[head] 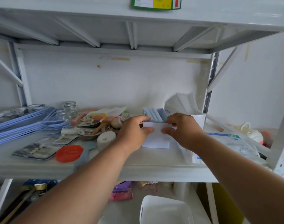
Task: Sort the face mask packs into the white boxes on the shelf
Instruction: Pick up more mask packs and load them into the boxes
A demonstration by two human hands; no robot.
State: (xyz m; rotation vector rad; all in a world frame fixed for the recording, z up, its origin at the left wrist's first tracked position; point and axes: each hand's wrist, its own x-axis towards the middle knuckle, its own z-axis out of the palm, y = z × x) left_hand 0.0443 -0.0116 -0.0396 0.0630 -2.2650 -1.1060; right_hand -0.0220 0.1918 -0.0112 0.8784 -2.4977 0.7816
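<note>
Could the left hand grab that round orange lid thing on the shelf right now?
Probably yes, but not while busy. The left hand grips the white box together with the right hand. The orange lid lies uncovered near the shelf's front edge, beside that arm, with nothing on top.

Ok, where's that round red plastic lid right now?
In the head view, the round red plastic lid lies on the left part of the white metal shelf, near its front edge, just left of the left forearm.
</note>
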